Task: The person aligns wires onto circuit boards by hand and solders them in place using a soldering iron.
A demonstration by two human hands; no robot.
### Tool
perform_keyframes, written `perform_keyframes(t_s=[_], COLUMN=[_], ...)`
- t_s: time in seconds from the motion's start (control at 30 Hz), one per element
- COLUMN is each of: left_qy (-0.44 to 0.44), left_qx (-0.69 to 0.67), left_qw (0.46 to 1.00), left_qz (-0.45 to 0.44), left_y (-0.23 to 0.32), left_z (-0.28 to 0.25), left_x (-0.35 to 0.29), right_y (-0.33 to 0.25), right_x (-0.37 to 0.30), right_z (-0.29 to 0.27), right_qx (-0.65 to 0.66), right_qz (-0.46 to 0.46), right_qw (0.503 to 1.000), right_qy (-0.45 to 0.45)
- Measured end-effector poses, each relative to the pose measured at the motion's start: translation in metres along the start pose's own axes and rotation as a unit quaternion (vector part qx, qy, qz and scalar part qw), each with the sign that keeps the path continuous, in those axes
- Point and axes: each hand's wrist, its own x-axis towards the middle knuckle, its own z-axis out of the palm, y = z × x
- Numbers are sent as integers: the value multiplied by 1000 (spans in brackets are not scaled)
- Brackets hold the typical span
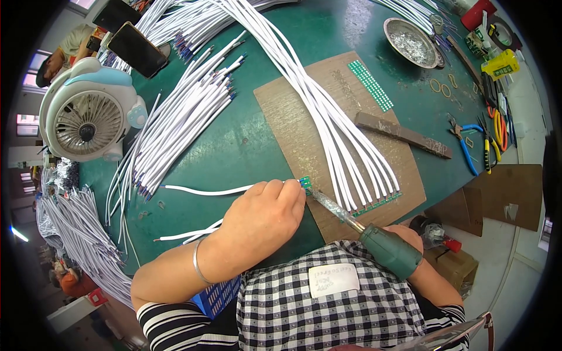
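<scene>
My left hand (263, 212) is closed on a white cable (205, 191), whose length trails out to the left. Just past my fingertips sits a small green circuit board (305, 183). My right hand (408, 236) grips a soldering iron with a green handle (387, 250). Its metal tip end points up and left, close to that small board; whether they touch I cannot tell. To the right, a row of white cables (345, 158) ends at a green board strip (374, 206) on a brown wooden board (293, 111).
A dark bar (404, 134) and a perforated green board (370, 85) lie on the wooden board. Bundled white cables (187, 117) and a fan (88, 123) are at left. A metal dish (411, 47), pliers (468, 149) and a yellow bottle (501, 64) are at right.
</scene>
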Motion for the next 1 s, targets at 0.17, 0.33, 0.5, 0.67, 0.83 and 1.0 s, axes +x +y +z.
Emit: perform_keyframes(t_s=[0.17, 0.33, 0.5, 0.67, 0.83, 1.0], left_qy=[-3, -1, 1, 0, -7, -9], left_qx=[-1, 3, 5, -1, -4, -4], left_qw=[1000, 1000, 1000, 1000, 1000, 1000], left_qz=[1, 3, 1, 1, 3, -1], left_y=[0, 1, 1, 2, 2, 2], left_z=[0, 0, 0, -1, -2, -3], left_x=[0, 0, 0, 1, 1, 2], right_y=[-11, -13, -9, -8, -6, -9], right_x=[4, 4, 1, 0, -2, 0], right_z=[-6, -3, 0, 2, 2, 1], right_qx=[-37, -59, 18, -13, -32, -26], right_qz=[-14, -17, 95, 45, 41, 33], right_qw=[999, 998, 994, 999, 999, 999], right_qy=[-18, -6, -49, 5, -12, 3])
